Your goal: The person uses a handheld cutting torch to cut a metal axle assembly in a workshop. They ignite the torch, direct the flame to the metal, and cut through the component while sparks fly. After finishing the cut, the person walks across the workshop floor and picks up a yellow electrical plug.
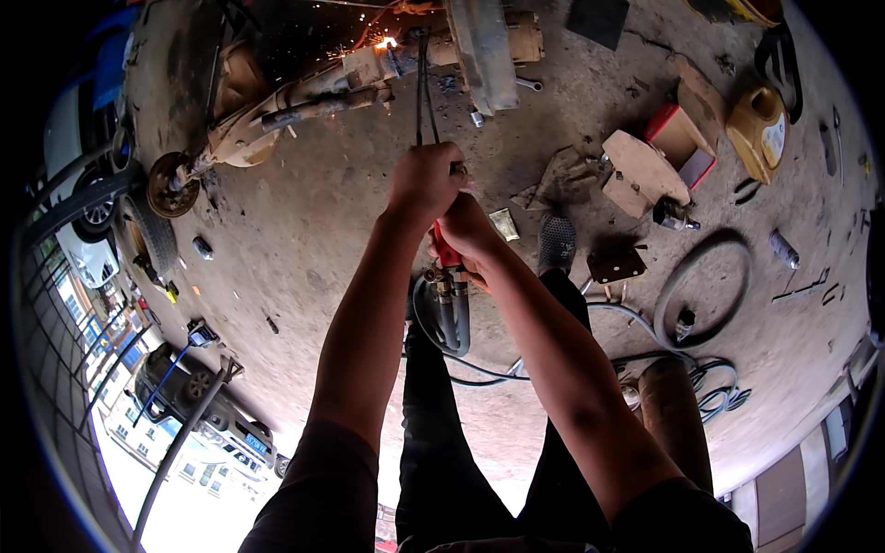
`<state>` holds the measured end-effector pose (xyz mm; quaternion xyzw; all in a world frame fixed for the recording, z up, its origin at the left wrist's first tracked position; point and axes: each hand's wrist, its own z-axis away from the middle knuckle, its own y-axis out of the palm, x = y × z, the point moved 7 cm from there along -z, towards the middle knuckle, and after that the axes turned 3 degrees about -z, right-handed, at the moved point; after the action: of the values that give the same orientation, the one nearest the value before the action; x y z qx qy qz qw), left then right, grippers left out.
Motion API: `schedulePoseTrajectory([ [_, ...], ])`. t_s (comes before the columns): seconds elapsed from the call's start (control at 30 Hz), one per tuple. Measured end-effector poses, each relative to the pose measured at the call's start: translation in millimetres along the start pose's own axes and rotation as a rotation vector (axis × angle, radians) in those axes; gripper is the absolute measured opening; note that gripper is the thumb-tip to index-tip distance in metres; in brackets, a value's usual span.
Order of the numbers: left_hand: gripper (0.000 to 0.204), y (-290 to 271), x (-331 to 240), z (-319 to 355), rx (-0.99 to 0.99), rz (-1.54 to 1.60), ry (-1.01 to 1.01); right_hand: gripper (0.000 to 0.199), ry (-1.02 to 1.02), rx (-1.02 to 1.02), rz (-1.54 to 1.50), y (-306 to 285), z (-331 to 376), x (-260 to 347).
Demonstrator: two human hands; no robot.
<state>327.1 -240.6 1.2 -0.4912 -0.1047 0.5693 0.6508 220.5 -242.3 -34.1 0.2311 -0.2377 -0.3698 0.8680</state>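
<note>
With both hands I hold a cutting torch point(446, 250) with a red handle and long thin dark tubes. My left hand point(424, 180) is closed around the front part, and my right hand point(468, 229) grips the red handle just behind it. Hoses point(449, 313) hang from brass fittings at the torch's rear. Ahead lies a rusty vehicle axle point(323, 90) with a brake disc or hub point(172, 184) at its left end. Close to the torch's far end, a spot on the axle glows orange and throws sparks point(385, 43). The exact tip is hard to make out.
A grey metal beam point(484, 60) crosses the axle. To the right are a red-edged box point(684, 143), cardboard point(645, 170), a yellow jug point(758, 134) and a coiled hose point(705, 286). A gas cylinder point(678, 419) lies near my right leg. A tire point(147, 226) stands left.
</note>
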Motion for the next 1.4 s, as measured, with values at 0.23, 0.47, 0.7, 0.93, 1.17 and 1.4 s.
schedulePoseTrajectory([
  [0.23, 0.035, 4, 4, 1, -0.006, 0.041, 0.005, 0.020, -0.006, 0.018, 0.014, -5, -2, -5],
  [0.47, 0.036, 4, 2, 4, -0.001, 0.006, 0.023, 0.022, -0.015, 0.012, 0.025, -2, 2, -8],
  [0.7, 0.037, 8, 5, 4, 0.014, 0.012, 0.020, 0.023, -0.036, 0.011, 0.003, -4, -1, -12],
  [0.93, 0.037, 8, 3, 3, 0.015, -0.002, 0.049, 0.020, -0.035, 0.016, 0.029, -7, -6, -11],
  [1.17, 0.038, 9, -2, 6, 0.041, -0.033, 0.007, 0.018, -0.004, 0.009, -0.043, -8, 3, -14],
  [1.4, 0.037, 13, 1, 5, 0.052, 0.005, 0.023, 0.016, -0.012, 0.022, -0.053, -7, 4, -12],
])
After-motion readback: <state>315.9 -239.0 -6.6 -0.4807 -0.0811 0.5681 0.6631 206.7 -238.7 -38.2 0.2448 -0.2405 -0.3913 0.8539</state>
